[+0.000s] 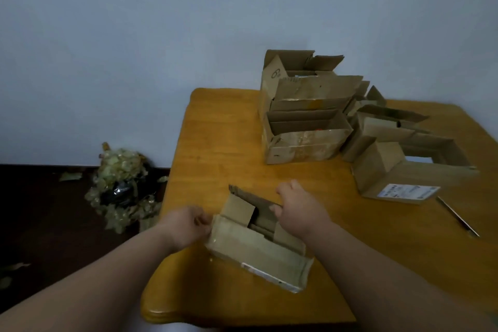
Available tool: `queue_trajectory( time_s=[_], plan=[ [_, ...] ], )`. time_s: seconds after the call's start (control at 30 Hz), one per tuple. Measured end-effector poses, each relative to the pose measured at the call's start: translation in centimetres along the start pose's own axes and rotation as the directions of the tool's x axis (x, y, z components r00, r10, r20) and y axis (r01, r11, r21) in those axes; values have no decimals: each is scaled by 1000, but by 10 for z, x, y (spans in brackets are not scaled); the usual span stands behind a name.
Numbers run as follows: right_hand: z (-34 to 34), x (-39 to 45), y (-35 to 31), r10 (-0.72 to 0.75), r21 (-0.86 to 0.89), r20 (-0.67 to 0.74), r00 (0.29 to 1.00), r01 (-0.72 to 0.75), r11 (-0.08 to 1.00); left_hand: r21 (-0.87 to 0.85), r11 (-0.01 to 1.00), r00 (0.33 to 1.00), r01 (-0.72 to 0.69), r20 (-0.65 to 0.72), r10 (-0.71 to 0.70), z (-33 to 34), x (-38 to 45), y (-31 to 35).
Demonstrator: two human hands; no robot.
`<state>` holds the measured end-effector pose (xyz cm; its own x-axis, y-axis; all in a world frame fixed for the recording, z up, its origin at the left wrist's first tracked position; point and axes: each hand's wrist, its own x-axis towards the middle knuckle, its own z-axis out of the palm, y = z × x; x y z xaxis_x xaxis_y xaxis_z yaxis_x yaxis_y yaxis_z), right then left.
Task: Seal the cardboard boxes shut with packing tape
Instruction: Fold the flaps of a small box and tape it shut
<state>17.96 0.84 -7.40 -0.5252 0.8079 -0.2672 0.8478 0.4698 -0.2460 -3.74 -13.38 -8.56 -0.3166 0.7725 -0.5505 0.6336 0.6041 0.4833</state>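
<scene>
The left hand (188,224) is closed, its fingers pinching the left end of a small cardboard box (258,248) that stands near the front edge of the wooden table (215,148). The right hand (296,207) lies over the far long flap (253,198) of this box, the fingers curled on the flap's edge and the thumb up. The box is open on top; the short flap at its left end stands up, and the near long flap is folded outward toward the person. Further back on the table stands a group of open boxes (304,116), some set one inside another. To the right is one more open box (404,172) with a white label, and just beside it a thin dark tool (458,215) lies on the table. On the dark floor at the left is a pile of crumpled tape and paper (121,186)
</scene>
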Motion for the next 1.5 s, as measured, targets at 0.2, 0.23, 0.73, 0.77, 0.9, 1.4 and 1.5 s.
queue_trajectory(
  time_s=[0.2, 0.23, 0.73, 0.77, 0.9, 1.4, 1.5],
  plan=[
    [-3, 9, 35, -17, 64, 130, 991, 9, 998, -259, 962, 992, 84, -74, -106, 11, -1, 0],
    [-4, 11, 35, -73, 139, 129, 989, 55, 989, -350, 933, 991, 81, -73, -113, 12, -2, 5],
    [18, -38, 77, 198, 645, 450, 871, -470, 603, -326, 944, 998, -51, -35, 42, 34, -3, 43],
    [21, -40, 73, 184, 644, 440, 879, -452, 617, -299, 953, 999, -38, -46, 25, 33, -2, 39],
    [21, -36, 61, 99, 671, 470, 877, -428, 605, -251, 968, 997, 5, -73, -24, 22, 2, 22],
    [46, -22, 35, 76, 529, 238, 968, -194, 826, -200, 978, 900, -58, -434, -36, 35, 11, 1],
    [53, -28, 30, 159, 514, 52, 986, -163, 842, -171, 984, 887, -42, -461, -43, 38, 9, -10]
  ],
)
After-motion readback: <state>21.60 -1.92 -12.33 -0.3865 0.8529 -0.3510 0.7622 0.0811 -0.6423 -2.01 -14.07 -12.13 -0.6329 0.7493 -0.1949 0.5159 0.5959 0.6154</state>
